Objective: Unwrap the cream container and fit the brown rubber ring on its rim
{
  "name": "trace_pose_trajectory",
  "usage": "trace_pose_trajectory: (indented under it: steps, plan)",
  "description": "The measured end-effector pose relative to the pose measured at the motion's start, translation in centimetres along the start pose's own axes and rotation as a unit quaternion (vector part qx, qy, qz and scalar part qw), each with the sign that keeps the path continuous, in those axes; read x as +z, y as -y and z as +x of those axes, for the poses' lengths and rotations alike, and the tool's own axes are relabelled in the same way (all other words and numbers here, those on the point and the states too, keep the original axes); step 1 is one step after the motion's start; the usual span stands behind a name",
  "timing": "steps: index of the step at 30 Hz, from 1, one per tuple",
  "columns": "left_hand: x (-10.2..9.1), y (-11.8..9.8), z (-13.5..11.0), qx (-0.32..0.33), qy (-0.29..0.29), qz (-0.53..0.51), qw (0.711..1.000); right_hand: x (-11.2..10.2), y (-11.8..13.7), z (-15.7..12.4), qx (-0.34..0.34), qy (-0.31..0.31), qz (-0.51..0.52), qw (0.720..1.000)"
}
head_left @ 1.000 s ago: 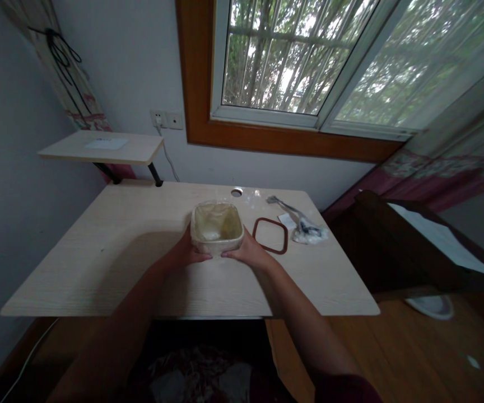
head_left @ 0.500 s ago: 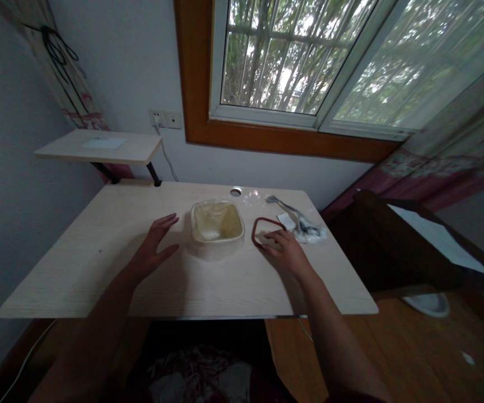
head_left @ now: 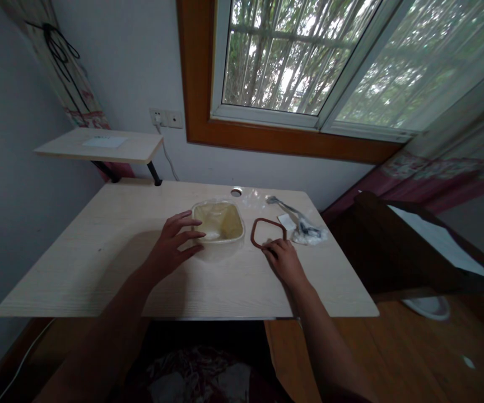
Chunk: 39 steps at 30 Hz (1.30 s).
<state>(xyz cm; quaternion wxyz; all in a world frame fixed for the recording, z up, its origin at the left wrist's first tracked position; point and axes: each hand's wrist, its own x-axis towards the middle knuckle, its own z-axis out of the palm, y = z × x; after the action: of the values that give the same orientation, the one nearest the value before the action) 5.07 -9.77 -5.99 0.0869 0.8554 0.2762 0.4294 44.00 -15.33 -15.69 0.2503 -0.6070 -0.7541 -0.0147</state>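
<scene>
A small bin [head_left: 219, 242] lined with a pale yellowish plastic bag [head_left: 224, 215] stands on the desk, its open top facing up. My left hand [head_left: 180, 240] is at the bin's left side, fingers spread and reaching over its near left rim; whether they touch it I cannot tell. To the right of the bin lies a brown rounded-square ring [head_left: 254, 226]. My right hand [head_left: 283, 256] has its thumb and fingers closed on the ring's near edge, which they partly cover.
Crumpled clear plastic with dark contents [head_left: 307, 230] and a white slip of paper [head_left: 286, 221] lie behind my right hand. A raised shelf [head_left: 69, 144] stands at the desk's back left. The desk [head_left: 242, 291] ends close to my body. A dark table [head_left: 397, 252] is to the right.
My left hand has moved right, up to the bin's rim. My right hand has drawn slightly nearer to me, its fingers closing on the ring's near edge.
</scene>
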Motion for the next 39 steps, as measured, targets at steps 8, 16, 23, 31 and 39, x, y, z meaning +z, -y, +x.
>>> trace_pose_trajectory:
  steps: [8, 16, 23, 31, 39]
  plan:
    - [-0.1, -0.2, 0.2, -0.012, -0.009, -0.014, 1.000, -0.1, 0.7, -0.1, 0.007, -0.030, 0.007, 1.000]
    - [0.3, 0.2, -0.3, -0.017, -0.019, -0.024, 0.999, -0.3, 0.8, -0.1, -0.003, -0.051, 0.044, 0.998]
    - [0.7, 0.6, -1.4, -0.088, -0.024, 0.008, 0.996, -0.1, 0.5, -0.3, -0.007, -0.060, 0.047, 0.997]
    - [0.8, 0.9, -3.4, -0.114, 0.022, 0.005, 0.993, -0.2, 0.7, -0.3, -0.002, -0.082, 0.069, 0.994]
    - [0.0, 1.2, -3.4, -0.132, -0.033, 0.019, 0.991, -1.6, 2.1, 0.9, -0.017, -0.136, 0.052, 0.989]
